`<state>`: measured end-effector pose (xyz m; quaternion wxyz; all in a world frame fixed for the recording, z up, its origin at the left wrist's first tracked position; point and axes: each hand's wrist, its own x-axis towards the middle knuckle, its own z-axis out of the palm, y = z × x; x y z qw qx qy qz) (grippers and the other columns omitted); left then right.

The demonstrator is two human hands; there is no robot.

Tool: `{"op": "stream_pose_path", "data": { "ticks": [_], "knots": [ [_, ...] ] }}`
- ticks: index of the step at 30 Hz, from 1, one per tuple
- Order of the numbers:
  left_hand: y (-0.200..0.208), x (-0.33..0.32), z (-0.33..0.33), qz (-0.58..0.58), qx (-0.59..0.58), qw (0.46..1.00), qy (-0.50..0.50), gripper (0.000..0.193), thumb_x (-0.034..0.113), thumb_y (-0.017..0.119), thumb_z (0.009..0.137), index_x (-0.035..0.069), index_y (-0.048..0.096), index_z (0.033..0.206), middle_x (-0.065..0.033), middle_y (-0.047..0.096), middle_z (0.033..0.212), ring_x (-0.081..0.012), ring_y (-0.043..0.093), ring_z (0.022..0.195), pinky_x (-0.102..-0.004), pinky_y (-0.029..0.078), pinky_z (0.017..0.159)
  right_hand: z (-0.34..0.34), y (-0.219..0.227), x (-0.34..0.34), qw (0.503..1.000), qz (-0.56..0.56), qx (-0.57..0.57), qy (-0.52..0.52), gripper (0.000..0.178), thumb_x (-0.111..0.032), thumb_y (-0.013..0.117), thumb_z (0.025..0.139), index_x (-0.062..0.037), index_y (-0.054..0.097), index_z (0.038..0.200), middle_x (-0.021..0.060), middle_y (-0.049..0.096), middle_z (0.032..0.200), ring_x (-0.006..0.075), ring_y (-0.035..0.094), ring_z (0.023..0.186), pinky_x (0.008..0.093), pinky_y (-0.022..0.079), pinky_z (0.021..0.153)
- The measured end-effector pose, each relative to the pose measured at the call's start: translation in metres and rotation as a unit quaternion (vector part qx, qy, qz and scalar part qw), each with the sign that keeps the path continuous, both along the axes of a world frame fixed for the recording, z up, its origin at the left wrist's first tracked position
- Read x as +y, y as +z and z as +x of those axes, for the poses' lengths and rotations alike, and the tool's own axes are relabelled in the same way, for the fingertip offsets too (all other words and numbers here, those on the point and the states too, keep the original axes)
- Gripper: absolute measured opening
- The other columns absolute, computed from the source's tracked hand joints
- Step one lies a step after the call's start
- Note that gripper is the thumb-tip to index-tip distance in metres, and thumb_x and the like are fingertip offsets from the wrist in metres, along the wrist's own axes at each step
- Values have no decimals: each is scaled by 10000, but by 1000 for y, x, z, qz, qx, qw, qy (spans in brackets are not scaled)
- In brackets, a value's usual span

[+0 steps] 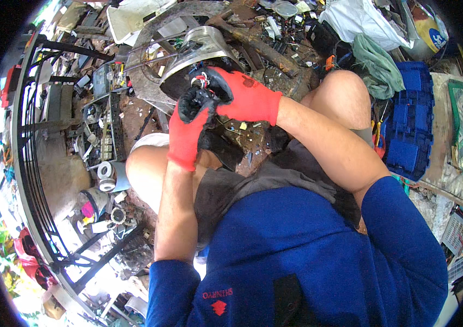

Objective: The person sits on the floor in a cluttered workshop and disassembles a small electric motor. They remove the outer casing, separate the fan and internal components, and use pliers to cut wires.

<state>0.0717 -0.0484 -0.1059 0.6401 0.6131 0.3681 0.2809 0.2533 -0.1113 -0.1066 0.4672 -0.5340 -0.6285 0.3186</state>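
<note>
Both my hands wear red gloves with black-coated fingers and meet in front of me. My left hand [188, 128] is closed, its fingers curled up near a small part [200, 82] with white, red and shiny bits. From the other side my right hand [249, 99] closes on the same small part, which is mostly covered by the gloves; its exact kind cannot be made out. Just beyond the hands stands a curved, shiny metal housing [201, 48], dark inside, resting on a worn grey slab [143, 57].
Scrap and small parts litter the dirt floor. A black metal rack [32, 147] runs along the left, beside a crate of parts [102, 131] and white rolls [106, 177]. At right are blue plastic trays [410, 122], a green cloth [374, 68] and a white sack [365, 22].
</note>
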Motion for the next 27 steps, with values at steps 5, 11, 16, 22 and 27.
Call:
{"op": "stream_pose_path", "data": {
  "ticks": [5, 11, 16, 22, 27],
  "knots": [
    [-3, 6, 3, 112, 72, 991, -16, 340, 57, 700, 851, 11, 628, 1181, -59, 687, 1086, -118, 615, 992, -282, 485, 888, -1, 1, -3, 1000, 28, 6, -6, 588, -58, 657, 768, -41, 465, 1323, 214, 630, 1164, 378, 606, 1090, 440, 482, 920],
    [-4, 11, -13, 91, 46, 995, -25, 301, 39, 645, 862, -9, 638, 1158, -62, 688, 1058, -126, 616, 972, -278, 487, 867, 2, 7, -20, 995, -62, -48, -68, 695, -86, 669, 810, -31, 359, 1430, 213, 625, 1172, 360, 619, 1069, 426, 485, 920],
    [5, 17, -25, 26, -6, 998, -55, 276, 97, 551, 924, -30, 642, 1151, -99, 684, 1052, -158, 639, 931, -296, 519, 819, 11, -11, -17, 995, -44, -48, -81, 715, -134, 666, 838, -34, 322, 1457, 220, 613, 1178, 354, 621, 1060, 410, 509, 878],
    [-10, 45, -50, -226, -187, 954, -62, 401, 200, 472, 958, -83, 556, 1228, -260, 630, 1137, -409, 637, 1011, -535, 538, 880, 10, -5, -18, 991, -44, -82, -97, 703, -194, 671, 848, -35, 338, 1446, 236, 606, 1183, 365, 615, 1064, 416, 509, 878],
    [-8, 36, -43, -100, -137, 984, -59, 396, 162, 494, 919, -84, 544, 1225, -265, 609, 1173, -405, 609, 1073, -572, 487, 959, 11, -5, -21, 986, -68, -105, -111, 730, -260, 685, 842, -25, 342, 1442, 254, 601, 1169, 388, 603, 1060, 431, 495, 902]
  ]
}}
